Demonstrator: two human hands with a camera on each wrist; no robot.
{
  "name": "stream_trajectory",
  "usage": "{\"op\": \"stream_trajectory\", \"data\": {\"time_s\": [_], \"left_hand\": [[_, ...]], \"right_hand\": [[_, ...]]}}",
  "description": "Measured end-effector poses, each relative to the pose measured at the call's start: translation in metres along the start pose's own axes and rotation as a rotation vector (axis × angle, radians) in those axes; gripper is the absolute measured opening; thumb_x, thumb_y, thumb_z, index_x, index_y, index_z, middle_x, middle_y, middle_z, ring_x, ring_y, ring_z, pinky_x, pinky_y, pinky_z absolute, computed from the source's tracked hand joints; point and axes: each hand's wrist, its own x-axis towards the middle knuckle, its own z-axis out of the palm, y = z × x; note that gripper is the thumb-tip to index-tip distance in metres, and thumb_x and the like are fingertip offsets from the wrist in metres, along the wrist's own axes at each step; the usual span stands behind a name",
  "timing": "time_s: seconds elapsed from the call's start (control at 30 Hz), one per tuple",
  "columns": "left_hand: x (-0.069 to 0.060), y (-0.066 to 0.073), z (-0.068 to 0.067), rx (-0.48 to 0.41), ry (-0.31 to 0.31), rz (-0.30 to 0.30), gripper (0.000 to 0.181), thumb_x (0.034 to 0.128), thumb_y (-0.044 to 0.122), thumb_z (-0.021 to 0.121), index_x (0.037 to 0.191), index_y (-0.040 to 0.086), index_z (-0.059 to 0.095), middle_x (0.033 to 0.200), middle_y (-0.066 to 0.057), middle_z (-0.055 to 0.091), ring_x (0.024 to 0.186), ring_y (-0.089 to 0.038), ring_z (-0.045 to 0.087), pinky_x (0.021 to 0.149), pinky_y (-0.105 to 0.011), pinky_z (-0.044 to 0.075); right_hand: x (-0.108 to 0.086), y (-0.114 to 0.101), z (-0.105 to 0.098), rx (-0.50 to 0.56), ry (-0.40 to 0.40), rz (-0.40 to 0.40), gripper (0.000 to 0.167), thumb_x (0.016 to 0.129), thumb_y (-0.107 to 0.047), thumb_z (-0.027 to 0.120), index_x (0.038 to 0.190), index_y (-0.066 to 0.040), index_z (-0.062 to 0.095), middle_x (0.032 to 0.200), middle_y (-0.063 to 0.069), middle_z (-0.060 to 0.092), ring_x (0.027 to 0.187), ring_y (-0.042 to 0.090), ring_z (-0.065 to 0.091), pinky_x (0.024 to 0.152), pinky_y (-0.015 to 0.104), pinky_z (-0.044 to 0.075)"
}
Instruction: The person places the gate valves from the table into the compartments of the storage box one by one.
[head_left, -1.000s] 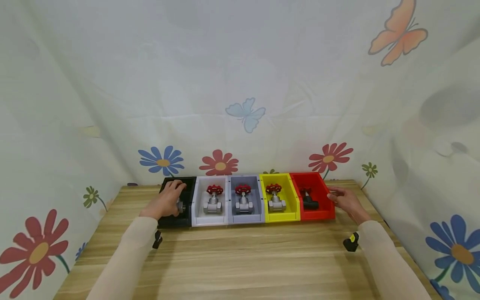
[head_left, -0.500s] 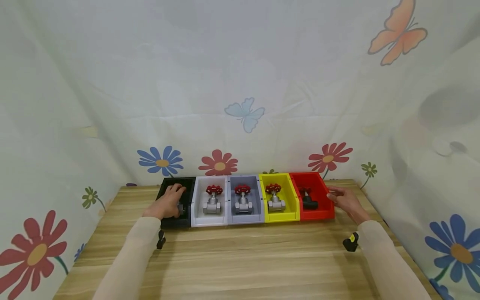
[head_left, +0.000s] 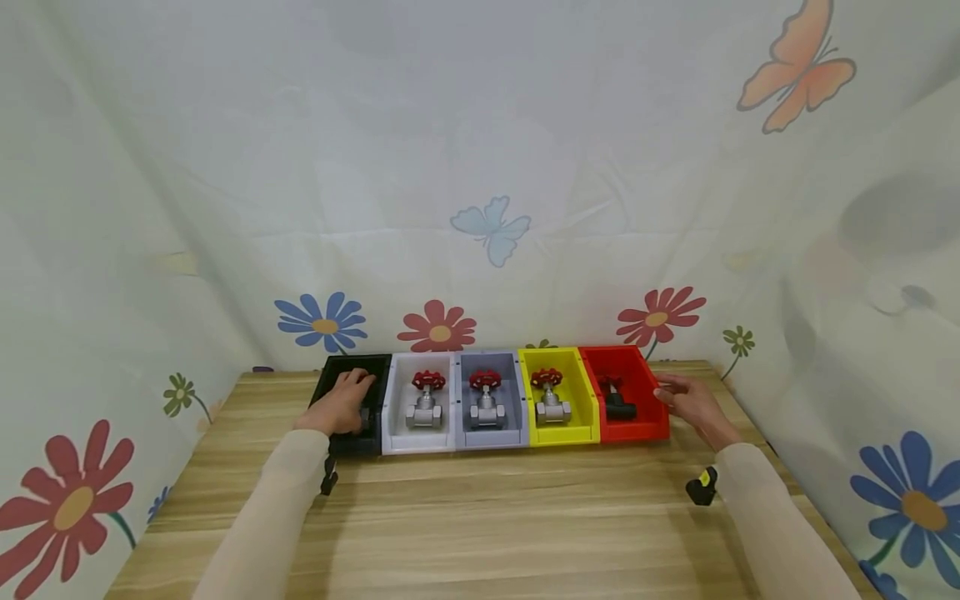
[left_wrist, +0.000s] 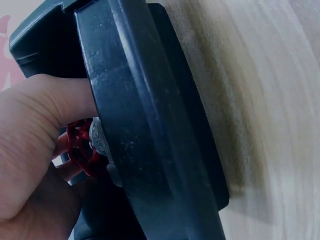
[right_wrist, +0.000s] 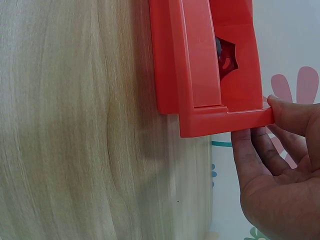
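Note:
In the head view my left hand reaches into the black bin at the row's left end. The left wrist view shows its thumb and fingers about a gate valve with a red handwheel; the bin wall hides the valve's body and the thumb tip. My right hand pinches the side rim of the red bin at the right end, thumb on top and fingers against the outside. Inside that bin sits a black-bodied valve with a red wheel.
Between those bins stand a white bin, a grey bin and a yellow bin. Each holds one upright metal valve with a red wheel. The wooden table meets a printed cloth behind the row.
My left hand and forearm have shifted slightly right within the black bin, and the metal part visible beside the fingers earlier is now mostly hidden. My right hand stays on the red bin.

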Motion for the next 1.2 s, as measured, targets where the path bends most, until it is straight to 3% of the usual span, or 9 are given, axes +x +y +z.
{"op": "stream_trajectory", "data": {"time_s": [0.27, 0.57, 0.97, 1.2], "left_hand": [[-0.004, 0.003, -0.001, 0.048, -0.001, 0.009, 0.08, 0.0745, -0.003, 0.071, 0.147, -0.002, 0.039, 0.153, -0.024, 0.034, 0.142, -0.045, 0.028, 0.115, -0.057, 0.032], [-0.01, 0.005, 0.001, 0.042, -0.015, 0.005, 0.079, 0.0765, -0.005, 0.068, 0.149, -0.001, 0.037, 0.158, -0.026, 0.026, 0.146, -0.048, 0.021, 0.117, -0.059, 0.028], [-0.026, 0.01, -0.005, 0.066, 0.079, 0.024, 0.086, 0.0732, 0.006, 0.082, 0.148, 0.0, 0.039, 0.158, -0.028, 0.026, 0.146, -0.049, 0.02, 0.116, -0.059, 0.029], [-0.036, 0.018, -0.014, 0.069, 0.13, 0.037, 0.086, 0.0766, 0.008, 0.08, 0.15, 0.002, 0.036, 0.16, -0.026, 0.023, 0.147, -0.048, 0.019, 0.117, -0.06, 0.028]], "right_hand": [[-0.001, 0.0, 0.002, 0.001, 0.002, -0.003, 0.055, 0.102, -0.022, 0.053, 0.15, -0.002, 0.036, 0.144, 0.029, 0.046, 0.127, 0.042, 0.051, 0.106, 0.052, 0.045], [-0.003, 0.0, 0.002, -0.005, 0.0, -0.023, 0.054, 0.102, -0.021, 0.053, 0.149, 0.0, 0.037, 0.143, 0.029, 0.047, 0.125, 0.041, 0.053, 0.105, 0.05, 0.046], [-0.005, -0.001, 0.001, -0.006, -0.006, -0.057, 0.055, 0.102, -0.021, 0.053, 0.149, 0.001, 0.037, 0.142, 0.03, 0.048, 0.123, 0.038, 0.055, 0.103, 0.048, 0.049], [-0.005, 0.0, 0.0, -0.003, -0.006, -0.025, 0.055, 0.103, -0.02, 0.051, 0.151, -0.001, 0.034, 0.145, 0.03, 0.044, 0.127, 0.042, 0.051, 0.106, 0.052, 0.045]]}}
